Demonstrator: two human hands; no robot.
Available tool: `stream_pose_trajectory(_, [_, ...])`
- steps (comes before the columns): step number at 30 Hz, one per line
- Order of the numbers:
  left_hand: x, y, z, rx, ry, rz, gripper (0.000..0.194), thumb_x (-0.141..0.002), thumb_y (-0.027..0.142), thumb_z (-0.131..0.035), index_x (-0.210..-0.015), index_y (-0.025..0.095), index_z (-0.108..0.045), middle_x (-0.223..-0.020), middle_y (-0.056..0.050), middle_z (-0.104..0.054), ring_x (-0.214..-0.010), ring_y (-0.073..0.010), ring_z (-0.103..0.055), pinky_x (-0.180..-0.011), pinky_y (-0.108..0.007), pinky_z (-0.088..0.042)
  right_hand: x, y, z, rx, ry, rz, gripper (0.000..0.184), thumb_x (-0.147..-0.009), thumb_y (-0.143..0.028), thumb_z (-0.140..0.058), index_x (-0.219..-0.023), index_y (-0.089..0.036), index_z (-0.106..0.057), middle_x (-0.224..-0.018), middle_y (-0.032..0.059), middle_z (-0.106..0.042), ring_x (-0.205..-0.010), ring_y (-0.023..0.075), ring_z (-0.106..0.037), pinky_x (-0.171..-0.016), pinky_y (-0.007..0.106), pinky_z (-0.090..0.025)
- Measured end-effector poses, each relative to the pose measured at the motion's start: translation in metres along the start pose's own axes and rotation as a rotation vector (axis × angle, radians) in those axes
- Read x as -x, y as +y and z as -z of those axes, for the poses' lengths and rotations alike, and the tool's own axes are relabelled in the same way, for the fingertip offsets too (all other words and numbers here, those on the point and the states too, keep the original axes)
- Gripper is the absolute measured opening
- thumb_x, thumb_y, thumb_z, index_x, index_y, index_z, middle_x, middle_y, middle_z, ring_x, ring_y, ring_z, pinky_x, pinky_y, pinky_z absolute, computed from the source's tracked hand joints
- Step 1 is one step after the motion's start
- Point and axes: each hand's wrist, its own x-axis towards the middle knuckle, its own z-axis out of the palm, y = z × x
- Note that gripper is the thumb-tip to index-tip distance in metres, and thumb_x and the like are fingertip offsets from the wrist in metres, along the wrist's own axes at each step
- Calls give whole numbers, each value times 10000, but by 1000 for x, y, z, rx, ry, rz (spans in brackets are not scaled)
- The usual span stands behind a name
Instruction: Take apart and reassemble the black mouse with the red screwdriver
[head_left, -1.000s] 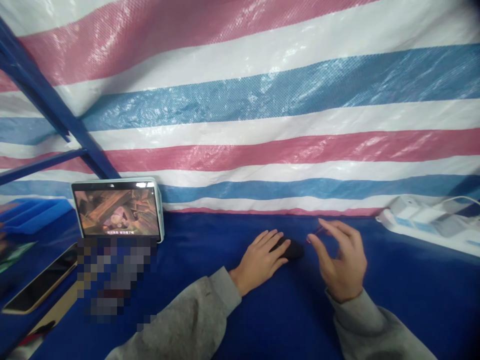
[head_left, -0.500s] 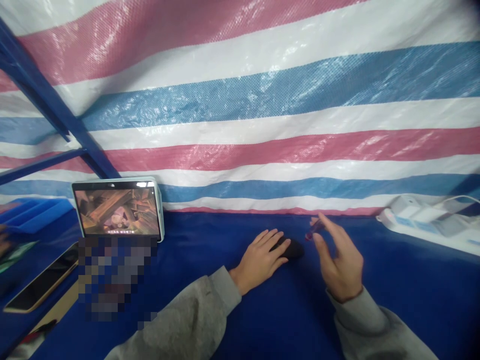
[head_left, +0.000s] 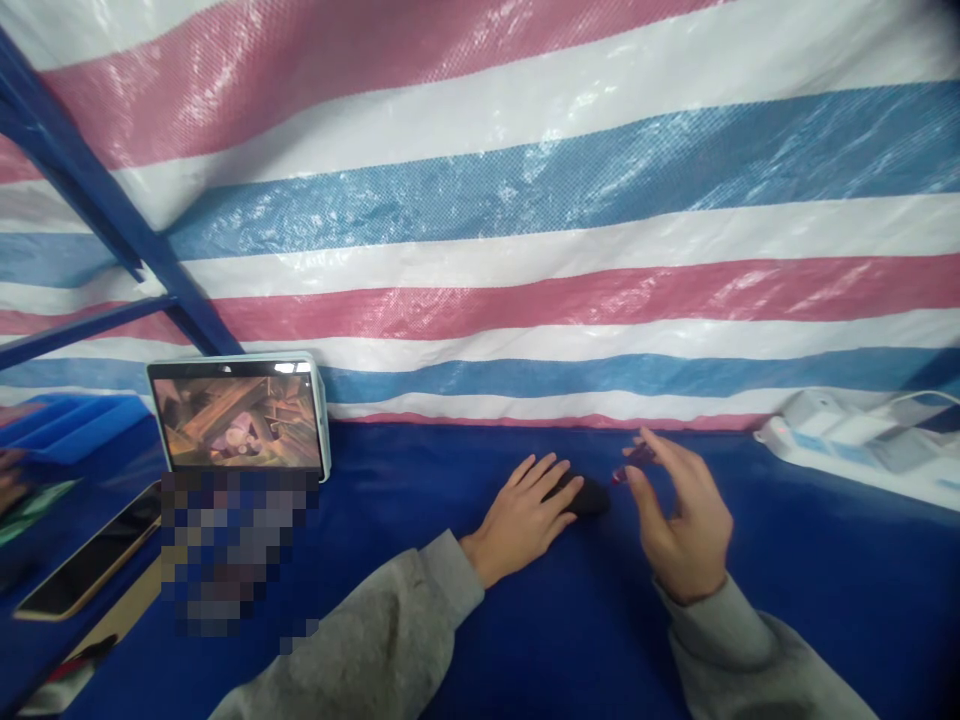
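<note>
My left hand (head_left: pixel 527 518) lies flat with fingers spread over the near left side of a black, rounded object (head_left: pixel 589 494) on the blue table; its kind is unclear, since the fingers cover part of it. To the right, my right hand (head_left: pixel 684 515) is raised slightly above the table. Between its thumb and fingertips it pinches a small, dark purple-red, see-through piece (head_left: pixel 639 457), too small and blurred to name. The piece's lower end, with a reddish tip, points toward the black object, a little apart from it.
A tablet (head_left: pixel 240 415) playing a video stands at the left rear. Beside it are a phone (head_left: pixel 94 552) and a blue compartment tray (head_left: pixel 75 425). Another person's blurred hand (head_left: pixel 10 482) shows at the left edge. A white power strip (head_left: pixel 862 455) lies at the right rear, before striped sheeting.
The small purple-red piece has turned slightly in my right fingers, and that hand has shifted a little to the right. My left hand stays on the black object.
</note>
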Motion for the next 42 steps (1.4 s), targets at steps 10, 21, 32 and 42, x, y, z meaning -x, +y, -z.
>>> stream_pose_trajectory(10, [2,3,0,25,-29,31,466,-1024,339,-432,-1474,219,-403,-1530,-91,-435,-1453,-264,-354,-1201,-527,-282,0,2,0,-13,-19,-9,387,-941,-305,-556,-1317,-213,-578,-1037,102,-707,-948,239,-672,-873,430,-551])
stream_pose_trajectory(21, [1,3,3,17,-32,23,457,-1033,353,-418,-1468,215,-409,-1523,-97,-444,-1432,-262,-387,-1182,-489,-328,0,-3,1,2,-7,26,389,-928,-267,-581,-1314,-230,-601,-1081,97,-701,-999,239,-674,-894,408,-548])
stream_pose_trajectory(32, [1,4,2,9,-24,22,448,-1042,367,-397,-1459,205,-418,-1517,-80,-454,-1431,-252,-388,-1194,-461,-317,9,7,-1,-60,-3,-39,408,-912,-263,-610,-1317,-211,-598,-1056,104,-715,-946,238,-682,-873,443,-556])
stream_pose_trajectory(42, [1,3,0,11,-28,31,445,-1041,383,-411,-1453,217,-431,-1510,-76,-463,-1435,-243,-383,-1195,-457,-321,9,-1,3,-6,14,24,472,-863,-202,-681,-1329,-236,-607,-1024,92,-715,-942,247,-688,-853,434,-564])
